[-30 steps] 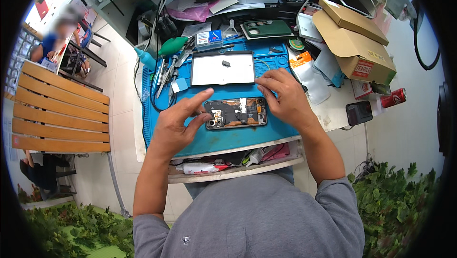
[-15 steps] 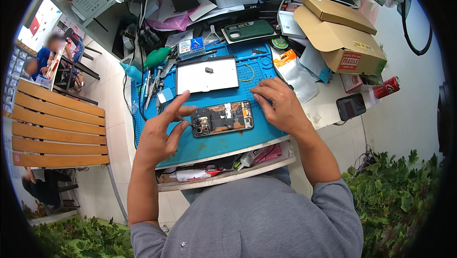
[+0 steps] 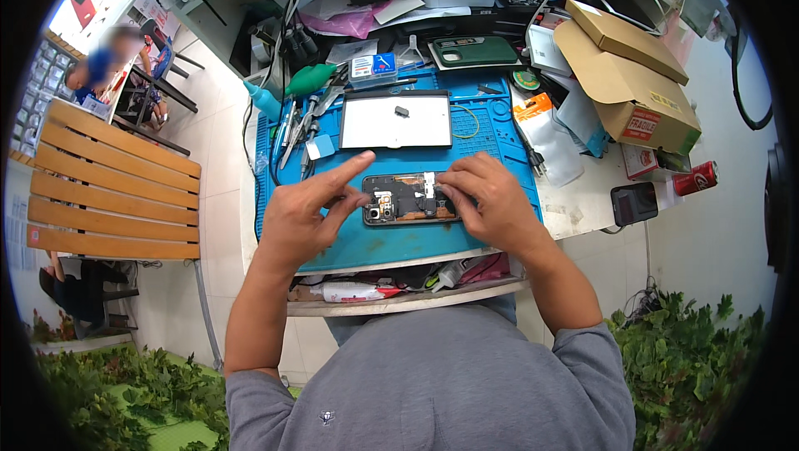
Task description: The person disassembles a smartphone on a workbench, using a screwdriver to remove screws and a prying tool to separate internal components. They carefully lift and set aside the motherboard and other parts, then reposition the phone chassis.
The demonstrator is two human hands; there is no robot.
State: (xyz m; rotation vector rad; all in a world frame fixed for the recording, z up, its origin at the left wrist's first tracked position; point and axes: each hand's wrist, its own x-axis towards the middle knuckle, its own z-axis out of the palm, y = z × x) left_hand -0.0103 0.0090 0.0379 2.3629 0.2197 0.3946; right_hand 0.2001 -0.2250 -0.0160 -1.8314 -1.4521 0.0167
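An opened smartphone (image 3: 409, 200) lies on the blue work mat (image 3: 366, 245), its inner parts and rear camera lenses uncovered. At its left end is my left hand (image 3: 310, 214), index finger stretched out, thumb and another finger pinched together at the phone's edge. My right hand (image 3: 493, 200) reaches over the phone's right end. Its thumb and fingertips are closed together there and hide that end. Whatever sits between the fingertips of either hand is too small or hidden to tell. Behind the phone, a white tray with a dark rim (image 3: 374, 125) bears a small dark part (image 3: 402, 111).
Hand tools (image 3: 291, 136), a green blower bulb (image 3: 310, 80) and a blue bottle (image 3: 265, 101) stand left on the mat. A green phone case (image 3: 474, 52) lies behind. To the right are cardboard boxes (image 3: 612, 76), a black phone (image 3: 634, 204) and a red can (image 3: 696, 178). An open drawer (image 3: 391, 305) sits below.
My right hand has come left and down onto the phone's right end. My left hand has drawn its thumb and finger in closer at the left end. The whole view has shifted.
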